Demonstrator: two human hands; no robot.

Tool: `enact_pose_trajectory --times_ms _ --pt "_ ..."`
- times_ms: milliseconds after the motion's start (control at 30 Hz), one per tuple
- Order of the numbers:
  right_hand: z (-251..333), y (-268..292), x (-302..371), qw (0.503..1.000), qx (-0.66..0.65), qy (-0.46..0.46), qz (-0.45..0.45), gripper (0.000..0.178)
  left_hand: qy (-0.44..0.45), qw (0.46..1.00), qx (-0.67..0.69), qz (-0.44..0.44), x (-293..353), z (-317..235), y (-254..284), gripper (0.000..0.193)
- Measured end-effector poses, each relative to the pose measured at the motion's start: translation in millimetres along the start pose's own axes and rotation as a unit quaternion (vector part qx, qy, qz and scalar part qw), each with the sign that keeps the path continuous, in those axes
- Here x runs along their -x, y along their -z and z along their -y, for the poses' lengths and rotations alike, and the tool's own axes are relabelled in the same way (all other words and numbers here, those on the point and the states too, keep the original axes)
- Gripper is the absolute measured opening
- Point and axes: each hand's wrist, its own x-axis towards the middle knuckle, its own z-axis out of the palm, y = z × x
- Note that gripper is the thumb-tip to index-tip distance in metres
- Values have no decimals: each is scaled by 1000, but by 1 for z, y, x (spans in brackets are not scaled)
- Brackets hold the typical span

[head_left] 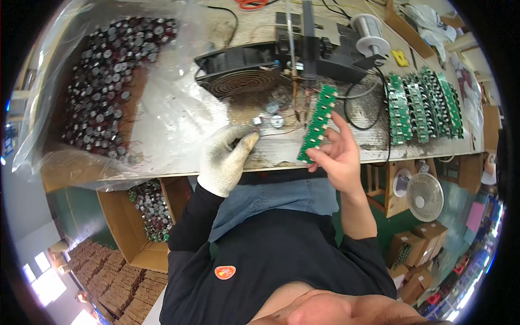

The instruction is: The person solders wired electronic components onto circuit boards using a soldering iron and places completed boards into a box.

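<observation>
My left hand [225,157], in a white knitted glove, has thumb and forefinger closed on thin wires [281,132]. These run right toward the circuit board. A small round motor [277,121] and a similar metal part beside the gloved fingertips lie on the bench; whether the fingers also touch that part I cannot tell. My bare right hand [340,154] grips the lower end of a long green circuit board strip [318,123], held tilted with its upper end away from me. Just left of the strip stand the thin tips of a soldering machine [307,43].
A black fan [238,73] stands left of the machine, a solder wire spool [370,33] right of it. Many small motors [105,81] fill a plastic-lined box at left. Green board strips [425,105] stand in rows at right. Below the bench edge is a cardboard box [122,222].
</observation>
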Motion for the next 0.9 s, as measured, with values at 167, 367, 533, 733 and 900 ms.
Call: enact_pose_trajectory --times_ms 167,367,533,733,900 --pt "-1 0 2 1000 -4 -21 16 75 -12 995 -65 74 -3 -19 -29 18" --pt "1 -1 1 999 -21 -17 32 71 31 994 -12 104 -4 -17 -46 18" --pt "3 -1 -2 999 -21 -20 18 70 125 979 89 131 -9 -27 -45 22" --pt "4 -4 -2 999 -38 -16 7 69 6 996 17 92 -17 -17 -46 22" --pt "0 -1 -4 999 -41 -8 1 68 57 990 32 122 -13 -23 -48 21"
